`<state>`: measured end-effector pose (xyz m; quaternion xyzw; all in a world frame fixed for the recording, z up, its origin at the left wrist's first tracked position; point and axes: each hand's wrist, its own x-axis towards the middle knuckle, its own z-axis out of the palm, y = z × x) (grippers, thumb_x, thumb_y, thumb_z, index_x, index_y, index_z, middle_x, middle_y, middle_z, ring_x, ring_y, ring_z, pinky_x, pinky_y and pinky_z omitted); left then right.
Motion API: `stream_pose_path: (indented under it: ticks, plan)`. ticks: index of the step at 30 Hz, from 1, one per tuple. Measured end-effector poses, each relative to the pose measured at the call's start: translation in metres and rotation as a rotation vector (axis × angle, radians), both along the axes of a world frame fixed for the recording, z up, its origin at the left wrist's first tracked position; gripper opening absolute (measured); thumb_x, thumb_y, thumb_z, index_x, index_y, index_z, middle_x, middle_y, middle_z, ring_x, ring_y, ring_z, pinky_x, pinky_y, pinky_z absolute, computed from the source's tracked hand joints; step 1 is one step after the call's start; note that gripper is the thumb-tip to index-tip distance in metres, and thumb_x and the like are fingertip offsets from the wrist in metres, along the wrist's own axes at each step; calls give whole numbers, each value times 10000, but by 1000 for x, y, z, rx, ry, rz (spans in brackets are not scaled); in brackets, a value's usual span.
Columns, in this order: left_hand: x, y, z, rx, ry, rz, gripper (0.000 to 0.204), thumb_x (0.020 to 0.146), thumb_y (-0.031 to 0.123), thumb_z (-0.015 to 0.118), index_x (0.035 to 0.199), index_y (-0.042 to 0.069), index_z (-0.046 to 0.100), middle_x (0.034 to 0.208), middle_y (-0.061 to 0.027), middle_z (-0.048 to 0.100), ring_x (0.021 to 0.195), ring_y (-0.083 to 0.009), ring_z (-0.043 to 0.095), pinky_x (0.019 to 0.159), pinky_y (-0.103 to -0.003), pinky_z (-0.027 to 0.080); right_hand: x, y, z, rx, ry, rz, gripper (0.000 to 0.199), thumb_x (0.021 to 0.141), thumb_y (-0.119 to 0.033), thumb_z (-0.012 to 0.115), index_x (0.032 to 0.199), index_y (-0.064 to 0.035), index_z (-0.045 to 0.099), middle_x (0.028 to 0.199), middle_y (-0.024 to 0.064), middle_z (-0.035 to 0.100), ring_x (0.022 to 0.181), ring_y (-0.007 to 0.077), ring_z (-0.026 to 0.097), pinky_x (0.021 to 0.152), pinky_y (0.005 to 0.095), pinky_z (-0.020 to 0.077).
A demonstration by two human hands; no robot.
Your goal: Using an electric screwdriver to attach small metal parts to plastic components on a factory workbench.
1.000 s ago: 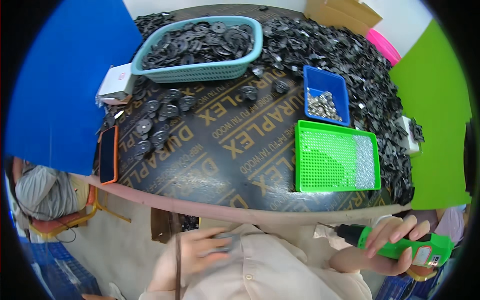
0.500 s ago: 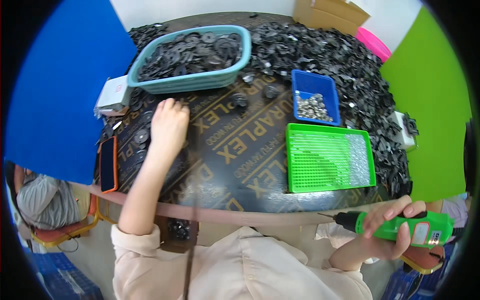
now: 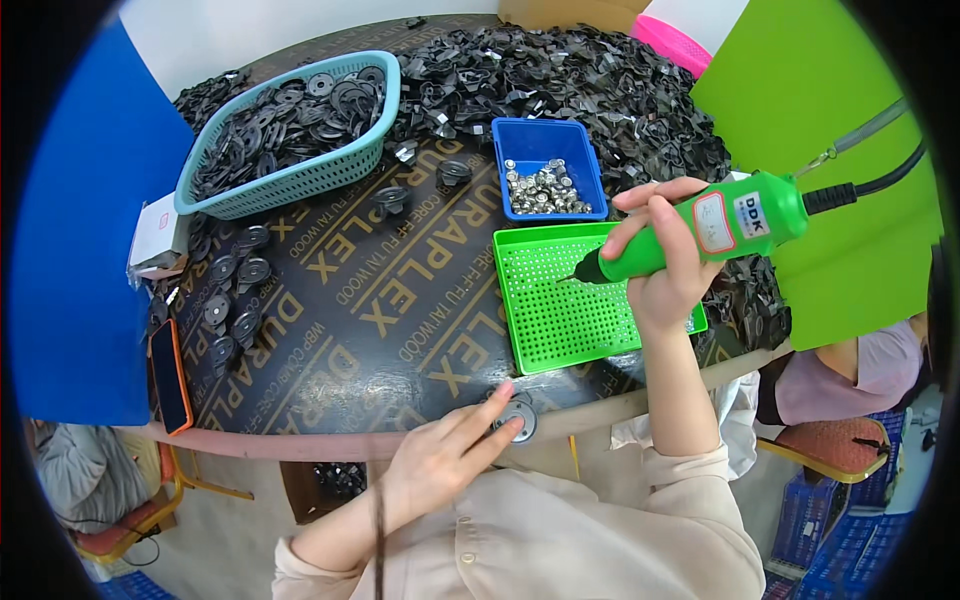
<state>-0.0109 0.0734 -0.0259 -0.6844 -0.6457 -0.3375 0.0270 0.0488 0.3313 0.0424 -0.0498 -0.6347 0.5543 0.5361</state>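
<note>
My left hand [image 3: 437, 465] grips a dark round disc part [image 3: 518, 420] with a lighter metal centre, just off the table's front edge. Its fingers close on the disc's left side. In my right hand [image 3: 668, 270] is a green electric screwdriver [image 3: 745, 215] with a black nose. The tip of its thin bit is over a shallow green perforated tray [image 3: 520, 350]; whether it touches the tray or a screw is too small to tell. A cable and a coiled hanger run from the tool's rear to the upper right.
A blue bin [image 3: 530, 135] of small silvery metal parts stands behind the tray. At back left is a teal basket [image 3: 300, 182] of black discs. Loose black parts [image 3: 560, 80] pile along the back. A phone [image 3: 170, 377] and several loose discs [image 3: 222, 310] lie at left.
My left hand has come from beside the basket to the front edge and now holds a disc part. My right hand has raised the screwdriver from below the edge to over the tray. The view has shifted.
</note>
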Motion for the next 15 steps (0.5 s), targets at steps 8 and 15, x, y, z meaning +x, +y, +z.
stream_pose_path:
  ticks: [8,15]
  plan:
    - [15,1,-16,51,-220,133,405,685,126,852,1056,74,698,1252,-196,623,802,-252,697,673,-310,583,-4,-2,-1,-2,38,17,114,888,-8,560,960,74,529,790,176,659,492,188,622,560,292,513]
    - [22,2,-20,64,-248,143,413,674,156,869,1038,69,695,1207,-190,645,831,-262,701,683,-315,585,-3,-2,-3,42,-35,-6,181,892,-72,555,991,71,505,828,254,642,448,229,590,493,314,494]
